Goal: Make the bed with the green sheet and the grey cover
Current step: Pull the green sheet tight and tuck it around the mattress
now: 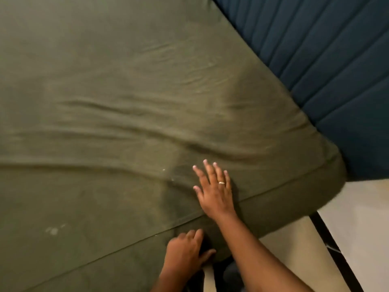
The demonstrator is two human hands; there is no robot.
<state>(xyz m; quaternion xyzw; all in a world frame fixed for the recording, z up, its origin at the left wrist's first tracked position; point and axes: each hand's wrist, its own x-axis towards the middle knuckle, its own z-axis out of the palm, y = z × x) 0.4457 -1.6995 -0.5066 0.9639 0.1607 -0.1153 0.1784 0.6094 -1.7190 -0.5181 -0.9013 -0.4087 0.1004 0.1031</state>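
Note:
The green sheet covers the mattress and fills most of the view, with long creases running across its near half. My right hand lies flat on the sheet near the mattress's near edge, fingers spread, a ring on one finger. My left hand is at the side of the mattress just below that edge, fingers curled against the sheet's side; whether it grips cloth I cannot tell. The sheet wraps round the corner at the right. No grey cover is in view.
A dark blue padded headboard with stitched ribs stands behind the mattress at the upper right. Pale floor shows at the lower right, crossed by a black strip. A few pale marks dot the sheet at the lower left.

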